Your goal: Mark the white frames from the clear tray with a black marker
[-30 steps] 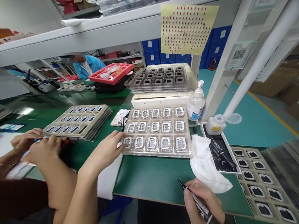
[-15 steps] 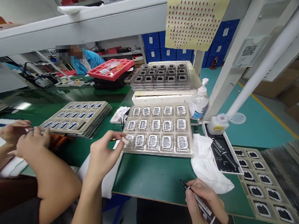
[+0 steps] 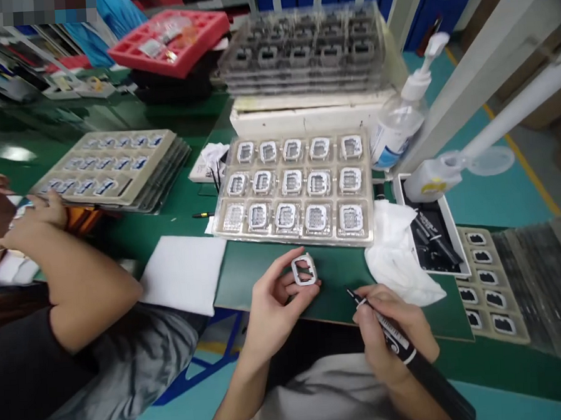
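Between thumb and fingers, my left hand [image 3: 278, 298] holds a small white square frame [image 3: 304, 270] upright by its edges, above the green table's front edge. To its right, my right hand [image 3: 397, 329] grips a black marker [image 3: 405, 347], whose uncapped dark tip points up and left toward the frame without touching it. Behind both hands lies a clear-and-beige tray [image 3: 295, 231] with rows of similar white frames; its front left compartment [image 3: 234, 219] has no frame in it.
A white cloth [image 3: 390, 254] and a box of black markers [image 3: 459, 257] lie right of the tray, near a pump bottle [image 3: 398, 122]. A folded white cloth [image 3: 183, 271] is at left, beside a person's arm [image 3: 86, 264]. Stacked trays [image 3: 302, 77] stand behind.
My left hand has lifted the white frame out of the tray's front left compartment and brought it toward me, near the marker. The view has tilted down.
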Demonstrator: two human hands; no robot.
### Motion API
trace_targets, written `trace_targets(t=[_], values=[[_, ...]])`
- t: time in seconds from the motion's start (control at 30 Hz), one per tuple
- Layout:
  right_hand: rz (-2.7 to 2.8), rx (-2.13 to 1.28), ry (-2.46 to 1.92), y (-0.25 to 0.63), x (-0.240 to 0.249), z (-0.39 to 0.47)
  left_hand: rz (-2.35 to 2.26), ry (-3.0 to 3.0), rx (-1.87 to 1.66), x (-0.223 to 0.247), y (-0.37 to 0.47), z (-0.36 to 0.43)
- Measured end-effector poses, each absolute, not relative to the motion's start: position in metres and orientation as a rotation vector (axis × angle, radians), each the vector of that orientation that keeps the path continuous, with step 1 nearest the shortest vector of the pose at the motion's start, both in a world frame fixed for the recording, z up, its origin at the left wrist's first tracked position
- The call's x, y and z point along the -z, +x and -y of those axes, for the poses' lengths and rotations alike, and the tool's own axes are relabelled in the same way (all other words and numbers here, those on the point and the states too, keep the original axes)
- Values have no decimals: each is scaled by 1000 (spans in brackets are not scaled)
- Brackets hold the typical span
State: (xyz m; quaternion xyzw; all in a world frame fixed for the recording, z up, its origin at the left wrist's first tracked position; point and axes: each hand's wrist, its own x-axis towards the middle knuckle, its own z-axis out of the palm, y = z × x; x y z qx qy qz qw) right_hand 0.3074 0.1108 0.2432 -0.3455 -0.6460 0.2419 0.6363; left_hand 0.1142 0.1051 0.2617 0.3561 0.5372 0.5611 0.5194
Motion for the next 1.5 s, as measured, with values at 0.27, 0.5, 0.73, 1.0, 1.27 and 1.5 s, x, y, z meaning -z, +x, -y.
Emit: trace_targets(t=[0.27,0.5,0.73,1.0,1.27,1.5], values=[[1351,-826,-819,297,-247,-117,-1424,1307,-1276,-250,128,-95],[1443,-756,-849,293,-258,-121,-1430,1433,-1239,-248,124,-92],[1516,-689,-917,291,-265,-123,-1462,1474,-1252,-248,127,-90],[1557,-645,-891,291,-264,-124,-1497,1578,-1251,-249,126,-90],[1575,-634,-900,292,-266,-124,-1577,1645,-1231,-248,128,-87],[1579,-628,-905,291,-264,-123,-1597,1657,-1257,-244,130,-86]])
